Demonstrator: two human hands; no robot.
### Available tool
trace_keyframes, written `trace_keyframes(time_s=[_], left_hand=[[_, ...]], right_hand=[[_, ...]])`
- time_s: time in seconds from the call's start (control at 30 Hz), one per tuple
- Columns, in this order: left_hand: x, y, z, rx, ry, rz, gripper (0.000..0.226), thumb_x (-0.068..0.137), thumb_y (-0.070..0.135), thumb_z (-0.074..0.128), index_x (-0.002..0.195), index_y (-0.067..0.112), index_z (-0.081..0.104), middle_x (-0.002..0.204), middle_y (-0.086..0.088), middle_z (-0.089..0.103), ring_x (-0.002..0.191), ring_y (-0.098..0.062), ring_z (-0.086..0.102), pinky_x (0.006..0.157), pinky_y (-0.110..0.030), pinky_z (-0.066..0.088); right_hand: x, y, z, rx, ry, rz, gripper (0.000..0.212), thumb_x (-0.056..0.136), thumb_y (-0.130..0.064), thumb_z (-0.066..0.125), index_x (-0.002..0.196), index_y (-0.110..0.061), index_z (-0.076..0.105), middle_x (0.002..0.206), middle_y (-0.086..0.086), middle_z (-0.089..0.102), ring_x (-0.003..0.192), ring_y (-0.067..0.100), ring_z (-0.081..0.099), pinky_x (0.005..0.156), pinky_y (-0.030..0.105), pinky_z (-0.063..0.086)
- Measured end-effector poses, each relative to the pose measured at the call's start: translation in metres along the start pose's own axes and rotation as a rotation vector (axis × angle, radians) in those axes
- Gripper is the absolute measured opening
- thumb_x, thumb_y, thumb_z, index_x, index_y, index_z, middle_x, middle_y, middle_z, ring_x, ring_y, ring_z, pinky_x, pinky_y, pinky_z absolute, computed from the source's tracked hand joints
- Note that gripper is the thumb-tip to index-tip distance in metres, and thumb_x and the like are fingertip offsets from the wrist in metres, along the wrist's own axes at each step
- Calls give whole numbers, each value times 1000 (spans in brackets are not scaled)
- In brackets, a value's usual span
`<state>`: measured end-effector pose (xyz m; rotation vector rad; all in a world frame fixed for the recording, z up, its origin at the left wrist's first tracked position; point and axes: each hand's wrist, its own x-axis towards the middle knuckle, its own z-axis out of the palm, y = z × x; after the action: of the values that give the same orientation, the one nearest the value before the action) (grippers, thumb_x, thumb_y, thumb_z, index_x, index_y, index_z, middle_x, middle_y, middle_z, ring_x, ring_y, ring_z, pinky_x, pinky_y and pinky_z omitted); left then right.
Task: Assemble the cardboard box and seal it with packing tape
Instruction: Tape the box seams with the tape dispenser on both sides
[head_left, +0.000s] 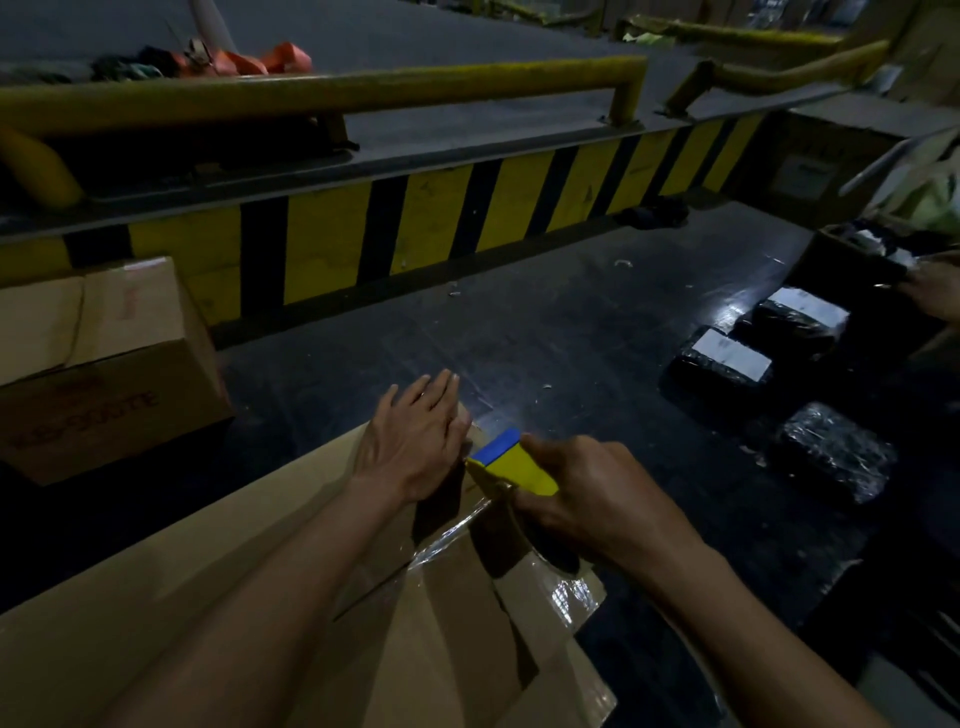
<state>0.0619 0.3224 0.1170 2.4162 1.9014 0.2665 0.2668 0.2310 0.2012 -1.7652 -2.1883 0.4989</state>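
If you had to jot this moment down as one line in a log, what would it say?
step: taping seam | left hand: flat on cardboard box | right hand: gripping yellow-blue tape dispenser | clear tape: partly laid

Warehouse floor, hazard-striped barrier (415, 228), cartons (104, 358), wrapped parcels (719, 371)

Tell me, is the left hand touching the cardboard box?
Touching. In the head view the left hand lies flat, palm down, on the cardboard box at its far edge, with no gap showing beneath it.
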Motion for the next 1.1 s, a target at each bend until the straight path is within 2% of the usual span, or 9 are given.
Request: trace_keyframes(time_s=[0.07,0.2,0.4,0.57,0.67,0.77,0.83,0.93,1.1], left_hand=[[-1,1,-2,28,-5,11,62,104,49,14,160,22,13,167,7,15,152,-14,13,122,-43,9],[-2,0,2,113,-36,27,66,104,52,16,160,20,5,168,4,8,154,-19,10,122,-48,8],[1,-2,6,218,-75,35,78,95,61,-5,160,18,-5,169,2,-1,154,-25,7,121,-55,6],[7,-3,5,200,-83,-6,83,94,69,4,159,19,-6,169,3,-4,154,-27,2,120,-59,0],[6,13,5,251,-79,11,82,96,67,3,159,15,-7,167,-1,-11,154,-30,-10,116,-65,-8],[-9,27,16,287,-53,145,91,87,71,-10,159,16,-4,167,-6,-8,154,-27,-9,118,-63,-5],[-18,22,24,303,-7,205,90,89,74,-4,159,18,1,168,-8,1,155,-26,-4,120,-61,0],[-15,14,28,323,12,195,88,91,74,0,159,18,4,168,-7,4,155,-25,-2,120,-60,1],[-13,13,29,366,18,198,90,90,75,-6,159,18,-2,168,-7,-3,154,-25,-9,120,-59,-2]], right_hand=[[2,6,10,-2,-14,-3,65,76,-56,58,137,-35,49,112,-1,70,98,19,65,78,38,54],[7,10,32,-40,-36,27,58,78,-58,57,130,-33,54,91,1,66,83,21,62,62,32,44],[1,22,39,44,-62,56,62,76,-58,55,134,-38,50,93,-1,67,87,20,64,67,33,49],[-27,46,37,38,2,80,61,74,-57,55,132,-41,49,95,0,72,92,19,66,70,32,50],[-31,49,55,-68,18,70,64,74,-61,49,134,-38,43,94,8,65,94,30,63,70,35,46],[-33,49,62,-106,15,76,65,77,-60,51,137,-39,37,92,8,54,92,34,61,71,37,49],[-40,55,64,-89,-5,62,66,79,-60,53,140,-42,35,87,3,46,90,32,60,66,34,44],[-55,67,67,-47,-1,45,70,82,-58,57,145,-48,30,86,-2,41,85,26,59,62,31,37],[-66,78,76,-25,-12,45,70,84,-56,59,146,-49,27,91,-1,43,83,23,56,64,31,42]])
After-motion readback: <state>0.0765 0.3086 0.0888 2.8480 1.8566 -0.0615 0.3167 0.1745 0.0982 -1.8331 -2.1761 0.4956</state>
